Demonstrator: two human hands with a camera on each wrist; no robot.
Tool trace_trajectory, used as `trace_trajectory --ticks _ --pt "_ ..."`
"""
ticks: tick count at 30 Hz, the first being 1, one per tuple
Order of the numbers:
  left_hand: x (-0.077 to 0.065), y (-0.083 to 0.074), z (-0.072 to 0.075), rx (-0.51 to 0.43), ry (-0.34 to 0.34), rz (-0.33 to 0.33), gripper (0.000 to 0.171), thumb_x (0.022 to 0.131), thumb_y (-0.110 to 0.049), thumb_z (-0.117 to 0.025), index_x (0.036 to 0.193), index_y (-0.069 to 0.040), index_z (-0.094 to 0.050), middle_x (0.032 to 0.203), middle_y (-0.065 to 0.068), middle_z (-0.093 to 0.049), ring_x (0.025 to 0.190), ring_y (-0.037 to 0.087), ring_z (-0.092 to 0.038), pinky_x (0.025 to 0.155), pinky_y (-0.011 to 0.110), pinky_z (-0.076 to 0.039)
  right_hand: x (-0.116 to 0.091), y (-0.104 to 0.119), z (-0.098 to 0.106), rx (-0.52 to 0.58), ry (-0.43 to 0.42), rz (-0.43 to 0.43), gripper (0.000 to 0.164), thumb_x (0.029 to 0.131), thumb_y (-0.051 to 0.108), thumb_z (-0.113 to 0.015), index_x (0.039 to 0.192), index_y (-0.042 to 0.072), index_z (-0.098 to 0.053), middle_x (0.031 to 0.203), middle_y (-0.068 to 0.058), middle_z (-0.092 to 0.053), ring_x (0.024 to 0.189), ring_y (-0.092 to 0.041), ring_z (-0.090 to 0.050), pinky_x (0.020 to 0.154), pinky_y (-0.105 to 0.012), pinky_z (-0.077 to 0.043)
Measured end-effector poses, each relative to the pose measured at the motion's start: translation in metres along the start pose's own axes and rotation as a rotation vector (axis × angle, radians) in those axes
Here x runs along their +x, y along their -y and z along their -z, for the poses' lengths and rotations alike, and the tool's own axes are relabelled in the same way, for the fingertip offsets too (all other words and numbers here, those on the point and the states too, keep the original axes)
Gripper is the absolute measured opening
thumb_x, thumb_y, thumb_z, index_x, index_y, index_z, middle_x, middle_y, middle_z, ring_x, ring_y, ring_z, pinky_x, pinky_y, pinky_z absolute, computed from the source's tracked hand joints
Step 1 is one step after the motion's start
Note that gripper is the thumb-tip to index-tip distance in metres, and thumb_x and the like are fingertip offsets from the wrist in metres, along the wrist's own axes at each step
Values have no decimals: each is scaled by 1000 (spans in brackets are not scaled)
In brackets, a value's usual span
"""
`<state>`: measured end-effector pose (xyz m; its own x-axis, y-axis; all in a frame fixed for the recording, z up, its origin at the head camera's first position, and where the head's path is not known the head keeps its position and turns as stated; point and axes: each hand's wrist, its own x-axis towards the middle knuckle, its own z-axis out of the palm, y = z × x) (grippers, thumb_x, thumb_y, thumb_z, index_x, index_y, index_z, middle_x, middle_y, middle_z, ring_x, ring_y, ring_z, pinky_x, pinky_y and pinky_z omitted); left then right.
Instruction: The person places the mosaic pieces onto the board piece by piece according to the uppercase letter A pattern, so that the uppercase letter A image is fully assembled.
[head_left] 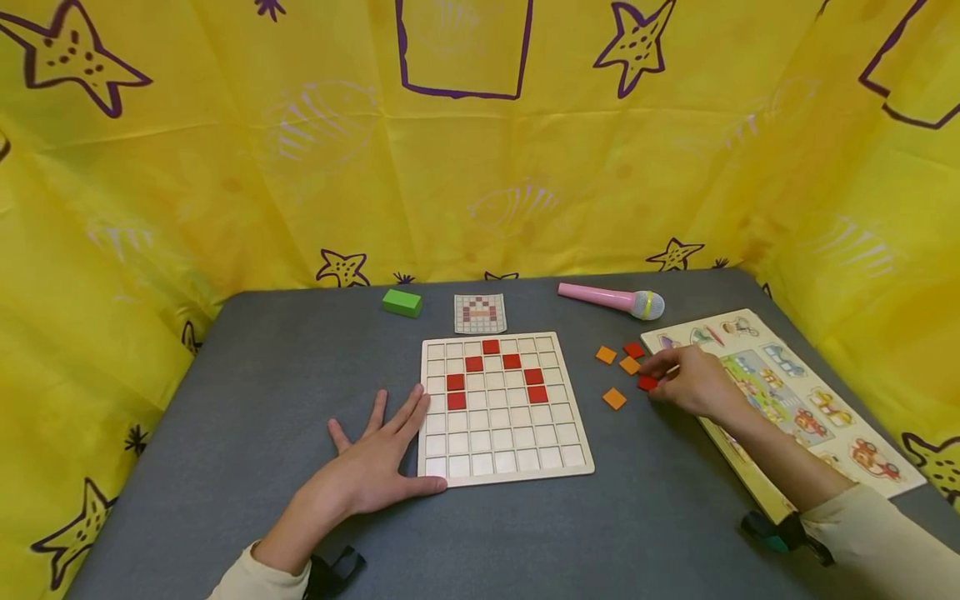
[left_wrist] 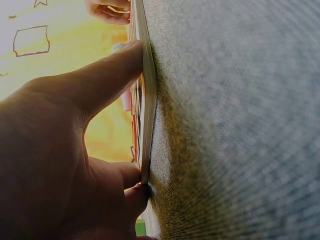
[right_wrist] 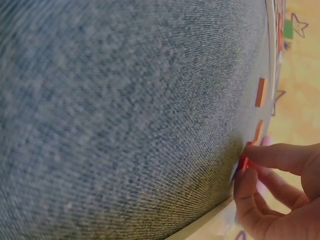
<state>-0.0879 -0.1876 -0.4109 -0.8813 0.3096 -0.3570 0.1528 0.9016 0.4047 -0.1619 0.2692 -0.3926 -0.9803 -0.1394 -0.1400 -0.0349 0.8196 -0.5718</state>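
Observation:
A wooden grid board (head_left: 487, 462) lies mid-table with several red square tiles set in its cells in an arch. My left hand (head_left: 372, 467) rests at its left edge, fingers spread and straight, the thumb on the near left corner; the left wrist view shows the thumb (left_wrist: 117, 67) touching the board's rim. To the right, my right hand (head_left: 693, 379) pinches a red tile (head_left: 647, 382) between thumb and fingers, also seen in the right wrist view as a red tile (right_wrist: 243, 161) at the table surface. Beside it lie another red tile (head_left: 633, 350) and orange tiles (head_left: 614, 398).
Behind the board lies a small pattern card (head_left: 480, 314). A green block (head_left: 402, 303) sits left of it, and a pink toy microphone (head_left: 600, 295) to its right. A picture puzzle board (head_left: 817, 400) lies under my right forearm. Yellow cloth (head_left: 450, 167) walls the table.

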Motion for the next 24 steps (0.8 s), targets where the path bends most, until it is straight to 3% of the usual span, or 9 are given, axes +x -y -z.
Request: trace_trajectory --ticks 24 --pt "0 0 0 -2 4 1 120 78 -82 -69 169 -33 -7 176 -12 3 160 44 14 94 93 17 0 0 0 -9 -15 23 33 77 1 -77 110 4 -79 99 -14 -74 82 -22 -68 63 -32 -51"
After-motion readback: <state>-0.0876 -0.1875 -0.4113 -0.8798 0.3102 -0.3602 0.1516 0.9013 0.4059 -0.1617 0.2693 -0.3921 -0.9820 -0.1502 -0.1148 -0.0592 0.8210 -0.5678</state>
